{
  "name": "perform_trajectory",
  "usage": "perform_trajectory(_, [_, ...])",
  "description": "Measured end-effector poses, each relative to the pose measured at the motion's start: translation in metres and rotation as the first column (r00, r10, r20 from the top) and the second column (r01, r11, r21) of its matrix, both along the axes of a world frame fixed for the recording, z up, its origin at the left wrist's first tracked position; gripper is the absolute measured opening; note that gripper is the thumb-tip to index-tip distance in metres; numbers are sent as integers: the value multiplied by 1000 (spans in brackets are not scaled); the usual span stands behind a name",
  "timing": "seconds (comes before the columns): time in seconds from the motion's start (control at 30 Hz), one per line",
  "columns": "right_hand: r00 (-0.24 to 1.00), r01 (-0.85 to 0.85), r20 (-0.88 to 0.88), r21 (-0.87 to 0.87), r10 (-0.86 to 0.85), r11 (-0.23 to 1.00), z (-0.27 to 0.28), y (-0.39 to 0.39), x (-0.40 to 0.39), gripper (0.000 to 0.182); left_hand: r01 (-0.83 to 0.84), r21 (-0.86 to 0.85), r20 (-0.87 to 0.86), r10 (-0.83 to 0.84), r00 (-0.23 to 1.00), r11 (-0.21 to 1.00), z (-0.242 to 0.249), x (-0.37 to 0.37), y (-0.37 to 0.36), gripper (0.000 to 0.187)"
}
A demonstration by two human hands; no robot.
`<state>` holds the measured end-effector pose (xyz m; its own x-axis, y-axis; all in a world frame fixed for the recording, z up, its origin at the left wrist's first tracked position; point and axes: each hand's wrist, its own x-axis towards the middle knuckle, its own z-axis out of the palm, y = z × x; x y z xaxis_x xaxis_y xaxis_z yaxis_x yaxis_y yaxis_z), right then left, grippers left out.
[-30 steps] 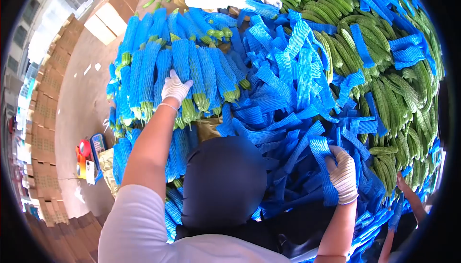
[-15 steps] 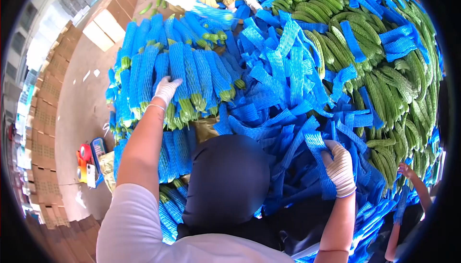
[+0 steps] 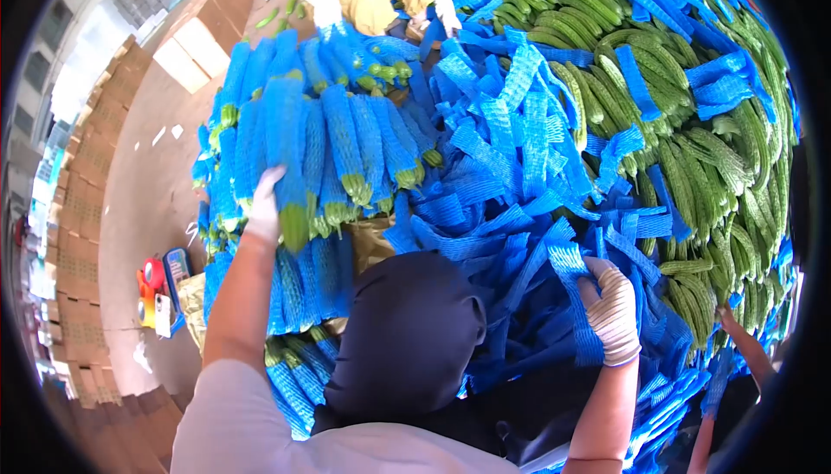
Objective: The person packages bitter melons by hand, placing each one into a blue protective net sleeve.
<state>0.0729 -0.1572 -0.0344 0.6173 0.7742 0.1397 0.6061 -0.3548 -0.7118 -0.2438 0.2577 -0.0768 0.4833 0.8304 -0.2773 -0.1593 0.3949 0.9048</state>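
Note:
My left hand (image 3: 265, 206), in a pale glove, is closed around a long green gourd in a blue net sleeve (image 3: 286, 128); motion blurs it, and its bare green tip points down toward me. It is over a stacked row of other sleeved gourds (image 3: 351, 145) on the left. My right hand (image 3: 613, 305), also gloved, grips a flat blue net sleeve (image 3: 571, 273) between thumb and fingers. Around that hand lies a large heap of loose blue net sleeves (image 3: 528, 128). Nothing shows inside the sleeve in my right hand.
Unsleeved green gourds (image 3: 710, 162) are piled on the right. My dark-clad knee (image 3: 402, 335) rises between my arms. One person (image 3: 368, 2) works at the top; another's arm (image 3: 746, 344) reaches in at right. Cartons (image 3: 190, 50) and a phone (image 3: 163, 316) are on the left.
My left hand has shifted left and down, and a sleeved gourd has come with it over the row. My right hand keeps the net sleeve almost in place. The person at the top has lowered a sleeved gourd.

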Motion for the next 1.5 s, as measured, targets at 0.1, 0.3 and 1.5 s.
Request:
perform_trajectory(0.1, [998, -70, -6, 9, 70, 998, 3, 7, -4, 24, 20, -54, 230, -8, 973, 998, 17, -73, -48, 60])
perform_trajectory(0.3, [984, -167, 64, -32, 169, 985, -25, 10, 7, 22, -80, 3, -294, 77, 953, 997, 56, -229, -154, 66])
perform_trajectory(1.5, [844, -232, -441, 211, 304, 950, -3, 8, -34, 19, 623, 668, -454, -440, 775, 407, 130, 67, -197, 34])
